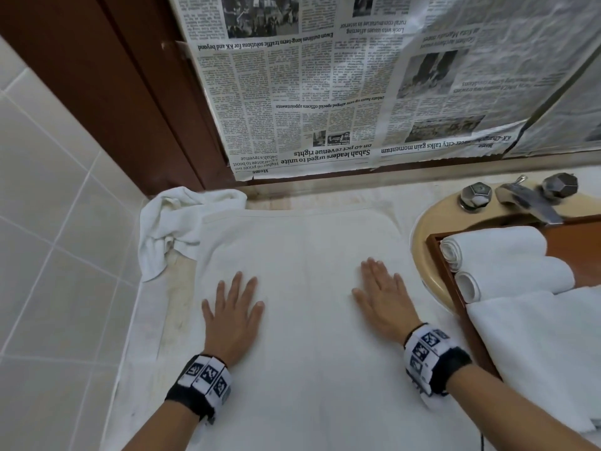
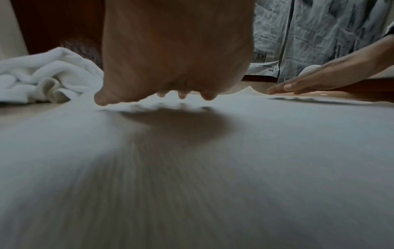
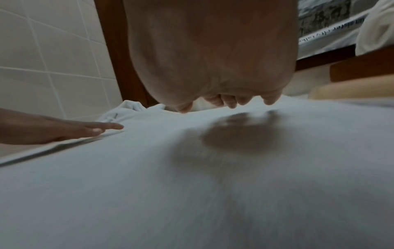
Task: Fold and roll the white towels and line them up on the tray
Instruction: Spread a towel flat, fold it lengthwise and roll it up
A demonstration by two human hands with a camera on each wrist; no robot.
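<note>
Left hand (image 1: 232, 312) and right hand (image 1: 385, 299) lie flat, fingers straight, on the flat white terry towel (image 1: 305, 288); soft, limp, light: lift it by edge corners

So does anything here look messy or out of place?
One thing: a crumpled towel lies bunched at the counter's far left corner, unlike the two neat rolled towels on the tray. Newspaper taped upside down over the wall is odd too. The left hand and right hand rest flat on the spread towel.
</note>
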